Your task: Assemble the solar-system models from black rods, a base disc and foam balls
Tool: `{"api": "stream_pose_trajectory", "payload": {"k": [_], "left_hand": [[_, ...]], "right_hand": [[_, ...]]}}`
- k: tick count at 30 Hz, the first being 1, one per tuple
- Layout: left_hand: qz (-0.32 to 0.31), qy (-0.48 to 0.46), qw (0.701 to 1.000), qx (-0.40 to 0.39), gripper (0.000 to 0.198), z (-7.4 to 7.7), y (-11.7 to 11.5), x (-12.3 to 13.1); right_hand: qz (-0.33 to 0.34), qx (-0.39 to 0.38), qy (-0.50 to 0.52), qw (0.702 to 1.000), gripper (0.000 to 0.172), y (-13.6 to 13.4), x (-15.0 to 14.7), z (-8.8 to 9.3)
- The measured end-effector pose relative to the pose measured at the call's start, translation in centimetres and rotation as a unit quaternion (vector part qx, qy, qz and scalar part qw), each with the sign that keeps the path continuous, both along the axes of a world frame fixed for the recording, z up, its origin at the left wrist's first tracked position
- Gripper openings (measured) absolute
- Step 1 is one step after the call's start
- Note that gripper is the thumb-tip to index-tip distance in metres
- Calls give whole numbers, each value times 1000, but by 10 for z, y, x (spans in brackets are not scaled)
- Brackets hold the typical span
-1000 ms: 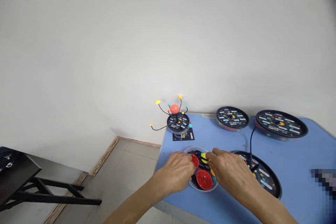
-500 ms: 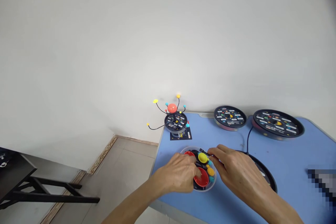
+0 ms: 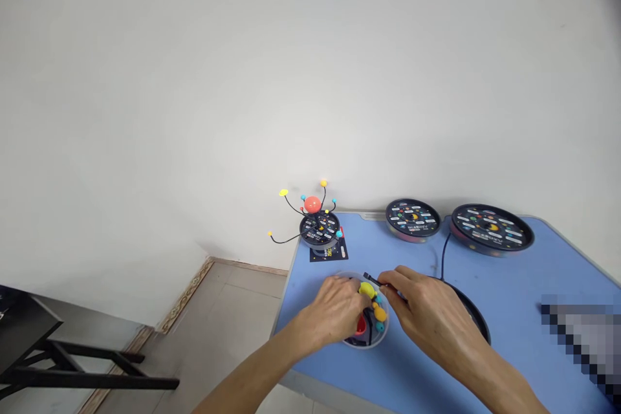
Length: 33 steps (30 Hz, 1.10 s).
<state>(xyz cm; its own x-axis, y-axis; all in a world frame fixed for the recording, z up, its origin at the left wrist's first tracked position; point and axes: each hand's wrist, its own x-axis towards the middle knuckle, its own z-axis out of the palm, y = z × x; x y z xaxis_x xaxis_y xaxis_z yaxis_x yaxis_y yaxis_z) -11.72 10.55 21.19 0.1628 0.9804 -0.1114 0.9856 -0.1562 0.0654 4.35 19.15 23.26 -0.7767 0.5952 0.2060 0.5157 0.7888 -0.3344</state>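
black rod pinched in right hand near clear bowl, planet model and two round bases farther back on blue surface, third base partly behind right hand, red cup and yellow, orange, blue pieces in bowl, left hand inside, its grip hidden

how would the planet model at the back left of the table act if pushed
The planet model would probably slide rather than roll, resting flat on its round base. Its thin, curved arms may wobble, with balls out at their tips.

Black rod slants near the clear bowl
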Motion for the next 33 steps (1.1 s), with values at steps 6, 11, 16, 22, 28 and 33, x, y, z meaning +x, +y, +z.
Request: {"api": "stream_pose_trajectory", "payload": {"k": [6, 11, 16, 22, 28, 33], "left_hand": [[7, 20, 999, -36, 25, 0, 3, 5], [19, 27, 998, -52, 31, 0, 6, 6], [47, -108, 993, -11, 30, 2, 11, -6], [109, -286, 949, 79, 20, 11, 11, -30], [215, -507, 823, 141, 16, 3, 4, -29], [245, -582, 763, 139, 35, 9, -11, -5]], "right_hand": [[-9, -23, -13, 1000, 30, -2, 4, 2], [-15, -36, -16, 999, 30, -5, 6, 4], [-18, -24, 2, 1000, 30, -4, 12, 5], [-26, -38, 48, 998, 33, -4, 20, 2], [0, -252, 172, 952, 25, -3, 18, 3], [1, -515, 286, 808, 35, -10, 14, 4]]}}
